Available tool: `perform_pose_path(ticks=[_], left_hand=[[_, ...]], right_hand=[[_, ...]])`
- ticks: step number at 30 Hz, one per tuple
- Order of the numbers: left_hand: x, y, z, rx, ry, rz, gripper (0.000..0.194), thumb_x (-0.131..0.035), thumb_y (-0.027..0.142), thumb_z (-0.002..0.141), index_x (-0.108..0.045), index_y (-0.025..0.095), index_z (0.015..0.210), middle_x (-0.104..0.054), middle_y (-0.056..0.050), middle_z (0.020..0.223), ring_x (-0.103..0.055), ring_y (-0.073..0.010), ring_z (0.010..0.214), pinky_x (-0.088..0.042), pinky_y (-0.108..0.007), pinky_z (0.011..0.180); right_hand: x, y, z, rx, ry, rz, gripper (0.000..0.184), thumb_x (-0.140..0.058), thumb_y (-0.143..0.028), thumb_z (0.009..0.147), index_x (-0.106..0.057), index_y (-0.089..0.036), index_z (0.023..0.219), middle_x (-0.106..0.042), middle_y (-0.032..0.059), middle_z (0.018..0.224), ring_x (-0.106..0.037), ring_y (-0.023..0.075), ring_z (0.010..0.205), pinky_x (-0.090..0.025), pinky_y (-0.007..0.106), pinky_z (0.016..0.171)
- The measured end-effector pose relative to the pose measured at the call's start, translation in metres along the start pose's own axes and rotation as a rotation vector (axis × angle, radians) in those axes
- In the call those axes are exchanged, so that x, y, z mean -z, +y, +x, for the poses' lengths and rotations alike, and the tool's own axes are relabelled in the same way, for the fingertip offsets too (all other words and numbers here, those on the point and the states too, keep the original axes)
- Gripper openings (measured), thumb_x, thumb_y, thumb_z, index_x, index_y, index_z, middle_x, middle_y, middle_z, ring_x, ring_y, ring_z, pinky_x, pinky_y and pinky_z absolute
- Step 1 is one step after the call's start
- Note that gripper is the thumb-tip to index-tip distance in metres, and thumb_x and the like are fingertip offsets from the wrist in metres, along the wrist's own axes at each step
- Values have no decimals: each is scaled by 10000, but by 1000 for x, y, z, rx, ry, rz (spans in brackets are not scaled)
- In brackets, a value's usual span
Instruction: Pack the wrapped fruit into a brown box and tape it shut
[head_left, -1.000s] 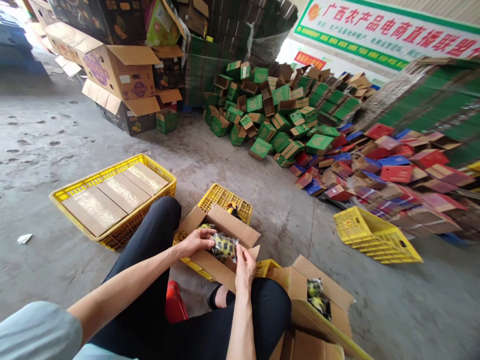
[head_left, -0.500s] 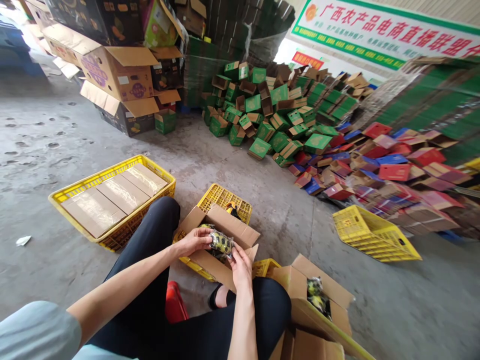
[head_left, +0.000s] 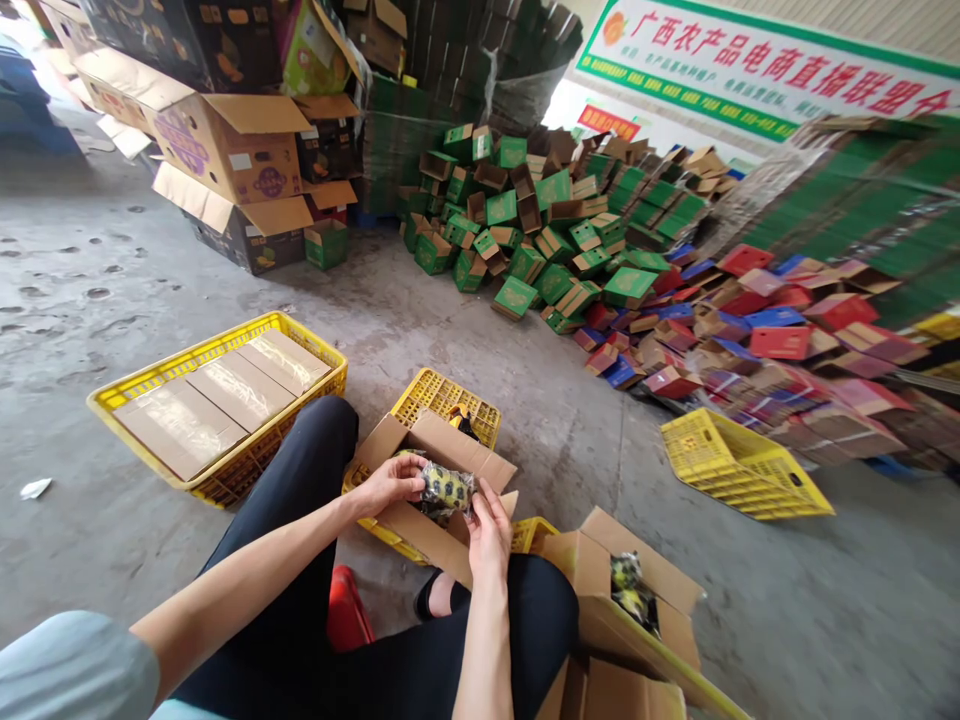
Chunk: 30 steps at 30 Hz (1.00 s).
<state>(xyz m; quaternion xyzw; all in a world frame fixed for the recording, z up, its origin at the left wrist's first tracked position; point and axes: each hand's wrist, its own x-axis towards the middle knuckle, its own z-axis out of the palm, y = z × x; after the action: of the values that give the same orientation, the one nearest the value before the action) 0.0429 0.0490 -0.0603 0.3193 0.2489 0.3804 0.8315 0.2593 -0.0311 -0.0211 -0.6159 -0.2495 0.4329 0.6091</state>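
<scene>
Between my two hands is a clear plastic pack [head_left: 448,489] of yellow-green pieces with dark spots; what is inside I cannot make out exactly. My left hand [head_left: 396,482] pinches its left end, and my right hand [head_left: 489,527] grips its right end. The pack is over an open cardboard box [head_left: 469,450], whose flaps stand out and which rests on a yellow crate [head_left: 401,537]. More of the same packs lie inside that box, mostly hidden by my hands. Another open cardboard box [head_left: 592,570] at my right knee holds similar packs [head_left: 634,595].
To the left stands a yellow crate [head_left: 217,475] with taped cardboard boxes [head_left: 240,388]. An upturned yellow crate [head_left: 450,395] has a tape dispenser-like object on it. A tilted yellow crate [head_left: 739,470] lies right. Heaped green boxes [head_left: 517,297] and red-blue boxes [head_left: 780,340] lie behind.
Both hands keep hold of the plastic pack, which has turned slightly between them. My right hand shifted a little left, then back right. The view has swung slightly.
</scene>
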Motion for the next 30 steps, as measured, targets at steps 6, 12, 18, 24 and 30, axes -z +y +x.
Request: perform_pose_path(ticks=[6,12,18,24,30], left_hand=[[1,-1,-5,44,-47,106,572,-1001,490,729,-796,169,1156,-738,-91,1103,-682,-196,928,-525,-295,849],[3,-2,-5,51,-2,77,618,-1026,460,694,-785,191,1195,-738,-86,1123,-682,-190,920,-525,-275,818],[3,-3,-5,20,-4,67,616,-1024,476,695,-778,205,1190,-727,-79,1134,-683,-198,957,-531,-290,854],[4,-2,-7,-8,-32,99,624,-1008,463,725,-769,193,1233,-742,-101,1155,-704,-219,989,-541,-321,911],[4,0,-7,154,76,99,775,-942,622,755,-719,243,1393,-705,-141,1362,-726,-266,1145,-559,-378,1023]], right_hand=[[-4,-1,-5,-13,3,35,571,-901,-511,697,-842,-250,1201,-802,115,1302,-739,320,1213,-630,385,891],[-10,-3,-7,24,-40,30,551,-905,-485,711,-846,-228,1194,-821,116,1248,-753,328,1177,-610,446,1000],[-10,-3,-8,73,-80,-9,520,-894,-469,719,-830,-224,1174,-818,98,1244,-745,306,1164,-561,458,1073],[-8,-5,-10,133,-42,-130,372,-886,-498,715,-799,-212,937,-812,53,951,-726,271,961,-572,410,947],[-11,-7,-10,197,-80,-130,325,-873,-485,731,-771,-220,887,-780,51,950,-702,259,965,-556,395,939]])
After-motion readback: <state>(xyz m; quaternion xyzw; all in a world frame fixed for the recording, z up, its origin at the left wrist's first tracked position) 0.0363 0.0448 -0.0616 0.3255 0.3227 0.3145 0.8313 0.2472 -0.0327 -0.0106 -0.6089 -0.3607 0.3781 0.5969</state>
